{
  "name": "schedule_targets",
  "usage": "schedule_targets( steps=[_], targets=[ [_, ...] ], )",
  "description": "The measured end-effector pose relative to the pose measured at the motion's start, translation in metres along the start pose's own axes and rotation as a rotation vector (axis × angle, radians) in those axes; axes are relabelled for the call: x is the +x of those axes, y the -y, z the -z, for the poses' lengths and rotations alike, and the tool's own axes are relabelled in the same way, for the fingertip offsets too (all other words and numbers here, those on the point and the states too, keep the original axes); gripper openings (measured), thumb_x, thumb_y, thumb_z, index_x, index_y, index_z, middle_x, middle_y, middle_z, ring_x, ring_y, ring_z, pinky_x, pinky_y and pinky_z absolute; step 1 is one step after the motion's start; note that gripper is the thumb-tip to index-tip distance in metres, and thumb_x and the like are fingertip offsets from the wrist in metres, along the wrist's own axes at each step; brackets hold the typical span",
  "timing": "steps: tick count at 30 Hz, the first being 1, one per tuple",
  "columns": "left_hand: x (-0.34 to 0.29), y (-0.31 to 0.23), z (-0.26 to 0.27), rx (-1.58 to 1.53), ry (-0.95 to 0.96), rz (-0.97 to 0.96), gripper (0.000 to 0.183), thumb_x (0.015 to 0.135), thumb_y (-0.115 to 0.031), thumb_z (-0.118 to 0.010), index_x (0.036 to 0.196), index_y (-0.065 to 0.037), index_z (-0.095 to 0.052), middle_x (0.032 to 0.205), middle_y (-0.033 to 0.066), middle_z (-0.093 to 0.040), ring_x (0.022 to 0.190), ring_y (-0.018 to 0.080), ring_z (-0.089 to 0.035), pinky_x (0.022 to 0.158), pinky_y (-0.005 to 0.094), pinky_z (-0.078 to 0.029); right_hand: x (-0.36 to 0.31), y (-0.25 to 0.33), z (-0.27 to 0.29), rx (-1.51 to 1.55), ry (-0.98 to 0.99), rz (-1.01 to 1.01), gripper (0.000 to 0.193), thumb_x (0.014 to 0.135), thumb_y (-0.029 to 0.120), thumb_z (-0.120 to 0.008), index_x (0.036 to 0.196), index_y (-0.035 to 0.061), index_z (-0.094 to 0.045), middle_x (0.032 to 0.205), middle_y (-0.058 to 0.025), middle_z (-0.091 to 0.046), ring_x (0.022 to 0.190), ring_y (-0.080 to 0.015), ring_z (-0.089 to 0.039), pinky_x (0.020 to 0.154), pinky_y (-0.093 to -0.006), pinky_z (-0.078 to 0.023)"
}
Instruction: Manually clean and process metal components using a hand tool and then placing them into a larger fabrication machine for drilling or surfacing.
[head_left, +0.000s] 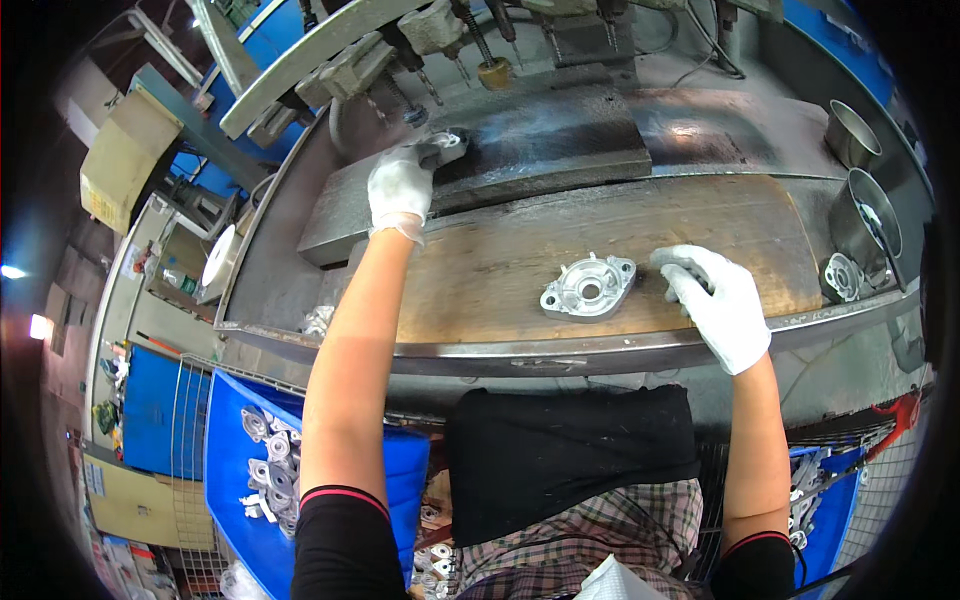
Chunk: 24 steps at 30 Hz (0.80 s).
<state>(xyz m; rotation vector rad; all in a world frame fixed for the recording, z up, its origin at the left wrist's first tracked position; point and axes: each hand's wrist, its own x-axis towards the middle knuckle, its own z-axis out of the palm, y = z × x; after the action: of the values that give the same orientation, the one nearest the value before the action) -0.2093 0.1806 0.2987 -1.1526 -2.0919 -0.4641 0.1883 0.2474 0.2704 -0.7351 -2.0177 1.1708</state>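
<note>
My left hand (400, 188), in a white glove, reaches to the dark steel block at the back left. Its fingers close around a grey metal casting (452, 146) that lies on the block, just below the drill spindles; the hand hides part of it. My right hand (718, 305), also gloved in white, hovers over the front right of the wooden board with its fingers loosely bent and apart, holding nothing that I can see. To its left, not touching it, a silver flange-shaped casting (588, 288) with a round centre hole lies on the board.
A row of drill spindles (430, 40) hangs over the steel block (560, 130). Two metal cups (852, 138) stand at the right, with another casting (843, 277) beside the nearer one. Below left, a blue bin (225, 480) holds several castings. The metal tray rim (560, 362) runs along the front.
</note>
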Motion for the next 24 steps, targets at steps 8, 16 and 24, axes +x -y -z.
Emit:
schedule_targets(
  steps=[8, 16, 24],
  targets=[
    [0.015, -0.009, -0.023, 0.073, 0.007, 0.021, 0.018, 0.077, -0.026, -0.066, 0.081, -0.009, -0.072, 0.085, 0.0124, -0.068, 0.084, 0.0329, -0.065, 0.076, 0.0431, -0.052, 0.001, -0.002, -0.001, -0.043, -0.010, 0.027, 0.018, 0.087, 0.010, -0.060, 0.102, 0.0021, -0.068, 0.091, -0.0133, -0.069, 0.078, -0.0211, -0.065, 0.073, -0.0306, -0.050],
    [0.019, 0.007, -0.013, 0.051, 0.132, -0.084, 0.026, 0.078, -0.012, -0.056, 0.096, -0.018, -0.073, 0.095, 0.0134, -0.069, 0.091, 0.0324, -0.065, 0.080, 0.0419, -0.053, -0.001, 0.000, -0.002, -0.066, -0.008, 0.033, 0.018, 0.086, 0.010, -0.062, 0.101, 0.0020, -0.068, 0.093, -0.0143, -0.070, 0.084, -0.0242, -0.067, 0.076, -0.0318, -0.051],
    [0.026, 0.002, -0.020, 0.246, 0.120, -0.152, 0.025, 0.077, -0.010, -0.053, 0.094, -0.013, -0.071, 0.098, 0.0119, -0.069, 0.095, 0.0321, -0.065, 0.082, 0.0422, -0.052, 0.000, 0.005, -0.003, 0.059, -0.015, -0.083, 0.018, 0.089, 0.006, -0.061, 0.104, -0.0017, -0.068, 0.090, -0.0063, -0.069, 0.074, -0.0088, -0.059, 0.068, -0.0235, -0.048]
  ],
)
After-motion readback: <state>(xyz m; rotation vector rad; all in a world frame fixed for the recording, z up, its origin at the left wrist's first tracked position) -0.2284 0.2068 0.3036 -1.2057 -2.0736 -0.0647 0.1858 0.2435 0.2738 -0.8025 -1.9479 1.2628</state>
